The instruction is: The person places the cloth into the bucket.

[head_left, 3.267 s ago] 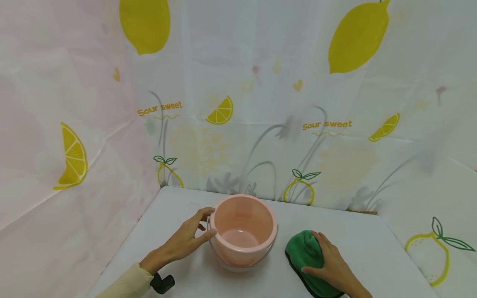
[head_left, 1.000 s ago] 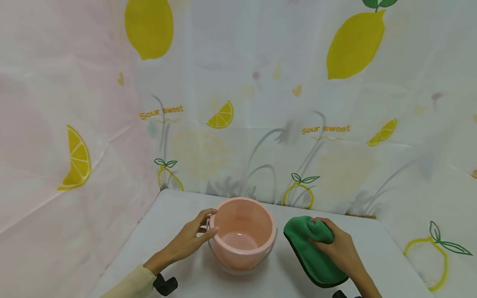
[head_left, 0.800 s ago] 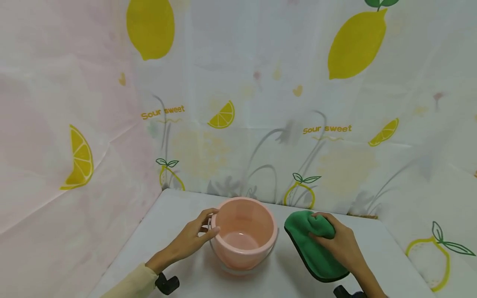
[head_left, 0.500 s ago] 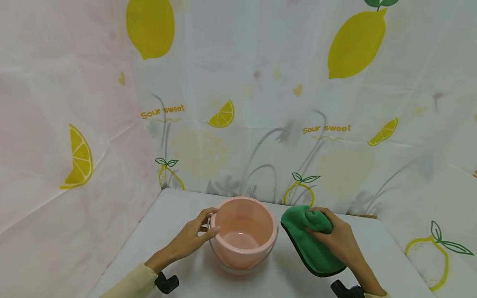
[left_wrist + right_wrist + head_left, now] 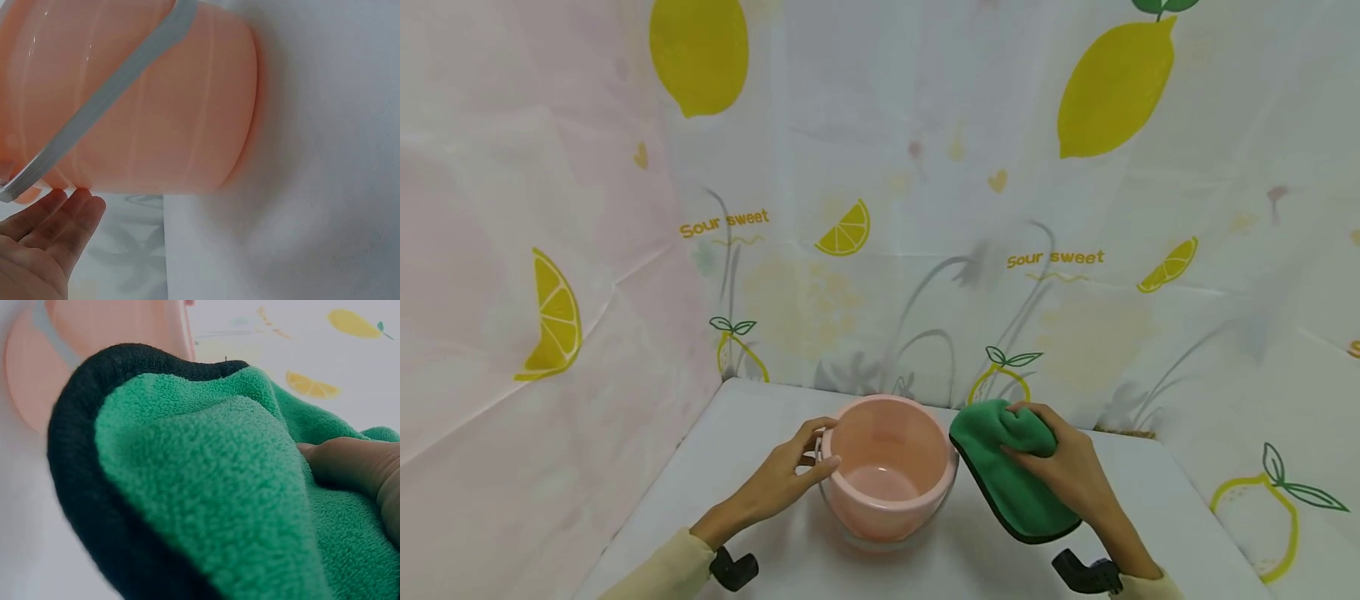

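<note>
A pink bucket point(image 5: 886, 521) with a grey handle point(image 5: 119, 87) stands upright on the white table. My left hand point(image 5: 778, 482) rests on its left side, thumb and fingertips touching at the rim; in the left wrist view the fairly straight fingers point(image 5: 72, 219) meet the wall. To the right of the bucket, my right hand point(image 5: 1070, 467) pinches a folded green cleaning cloth point(image 5: 1007, 471) with black edging. Held above the table, the cloth overlaps the bucket's right rim in the head view; contact there I cannot tell. The right wrist view shows the thumb point(image 5: 350, 465) pressed into the cloth's fold.
The white table point(image 5: 752, 417) ends at a lemon-printed backdrop point(image 5: 880, 317) behind and at the sides. Black wrist-worn devices show below both hands, the left device point(image 5: 733, 571) and the right device point(image 5: 1082, 572). Inside the bucket, the bare bottom is visible.
My right hand has gathered the cloth, lifted it off the table and carried it up and leftward toward the bucket. The left hand and bucket have stayed in place.
</note>
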